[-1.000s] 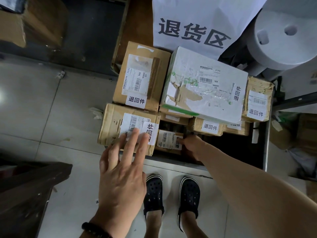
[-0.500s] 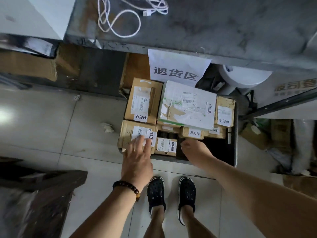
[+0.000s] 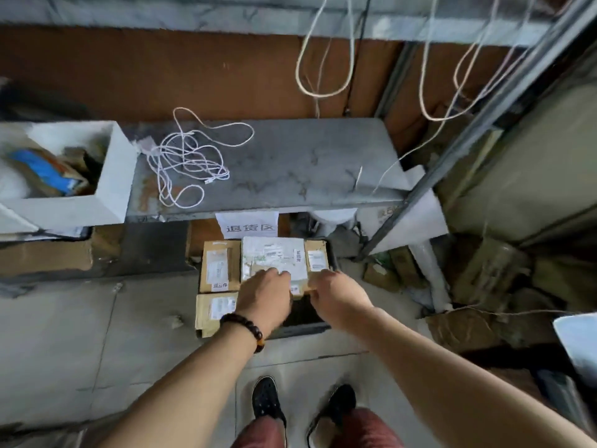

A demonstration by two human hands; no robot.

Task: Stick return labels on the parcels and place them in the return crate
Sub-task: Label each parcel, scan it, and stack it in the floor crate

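Labelled parcels [image 3: 219, 270] fill the crate [image 3: 307, 328] at centre frame, with a white parcel [image 3: 274, 253] on top. The left hand [image 3: 265, 295] overlaps its near edge and the right hand [image 3: 336, 295] is just beside it; I cannot tell whether either hand's fingers grip anything

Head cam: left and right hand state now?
Left hand: at the white parcel, near edge; grip cannot be told.
Right hand: curled beside it; whether it holds anything cannot be told.

Tiled floor [image 3: 64, 334] bearing black crate [image 3: 300, 329], grey bench [image 3: 307, 163] bearing white cable [image 3: 187, 163]
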